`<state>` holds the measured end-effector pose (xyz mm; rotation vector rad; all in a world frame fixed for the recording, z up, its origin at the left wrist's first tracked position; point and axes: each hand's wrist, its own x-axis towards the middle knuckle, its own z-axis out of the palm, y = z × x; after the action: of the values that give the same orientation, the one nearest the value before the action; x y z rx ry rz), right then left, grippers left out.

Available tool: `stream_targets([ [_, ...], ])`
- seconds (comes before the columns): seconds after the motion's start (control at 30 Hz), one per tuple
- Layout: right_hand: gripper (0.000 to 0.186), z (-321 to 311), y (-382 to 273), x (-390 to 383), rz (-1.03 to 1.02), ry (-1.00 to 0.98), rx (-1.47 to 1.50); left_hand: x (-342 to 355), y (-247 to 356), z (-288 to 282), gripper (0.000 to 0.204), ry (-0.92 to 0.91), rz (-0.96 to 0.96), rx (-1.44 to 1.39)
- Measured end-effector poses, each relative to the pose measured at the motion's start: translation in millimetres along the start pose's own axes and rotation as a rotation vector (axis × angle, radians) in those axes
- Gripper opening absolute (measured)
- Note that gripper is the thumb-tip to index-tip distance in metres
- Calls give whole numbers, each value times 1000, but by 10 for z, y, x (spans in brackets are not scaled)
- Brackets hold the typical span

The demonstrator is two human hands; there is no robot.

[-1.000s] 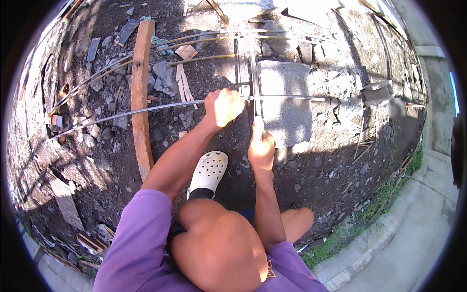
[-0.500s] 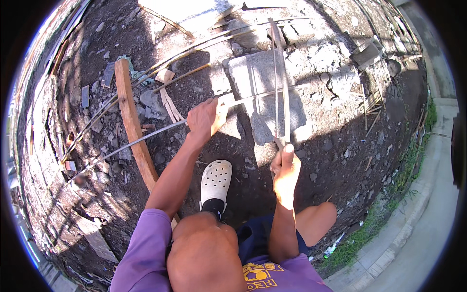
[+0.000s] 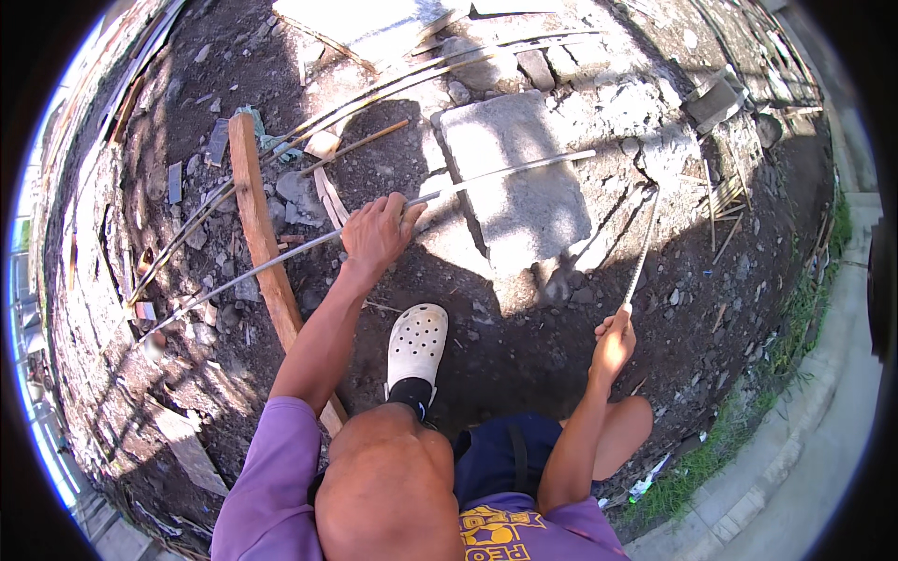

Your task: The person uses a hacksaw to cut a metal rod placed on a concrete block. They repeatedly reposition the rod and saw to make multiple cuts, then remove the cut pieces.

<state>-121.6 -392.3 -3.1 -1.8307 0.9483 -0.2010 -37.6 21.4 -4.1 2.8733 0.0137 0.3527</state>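
Observation:
My left hand [image 3: 374, 229] is closed round a long pale grey rod [image 3: 496, 175]. The rod slants up to the right, crossing a wooden beam [image 3: 253, 206] on the left and a flat concrete block [image 3: 510, 131] on the right. Off to the right of the block, my right hand [image 3: 614, 344] grips the near end of a long thin metal tool [image 3: 644, 245]. It points away from me, apart from the rod, and looks like a narrow strip from here; its exact kind cannot be made out.
My foot in a white clog [image 3: 416, 346] stands between my hands. Thin bamboo-like strips [image 3: 365, 98] lie beyond the beam. A grey hollow block [image 3: 716, 101] sits far right. Rubble and wood scraps cover the dirt; grass [image 3: 678, 491] and a concrete kerb [image 3: 748, 477] run along the right.
My right hand has swung the tool off the rod and block, out to the right and lower. My left hand has shifted slightly left, still on the rod.

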Motion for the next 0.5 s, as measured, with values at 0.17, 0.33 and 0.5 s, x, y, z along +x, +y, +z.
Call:
stream_targets([
  [0.17, 50, -83, -158, -75, -292, 37, -474, 20, -4, -437, 49, -284, -32, -41],
  [0.33, 38, -216, -1198, -135, -707, -59, -332, -181, 123, -871, 53, -363, -6, -92],
  [0.5, 46, 114, -2043, -188, -1481, -257, -672, -325, 250, -1162, 54, -381, 61, -110],
])
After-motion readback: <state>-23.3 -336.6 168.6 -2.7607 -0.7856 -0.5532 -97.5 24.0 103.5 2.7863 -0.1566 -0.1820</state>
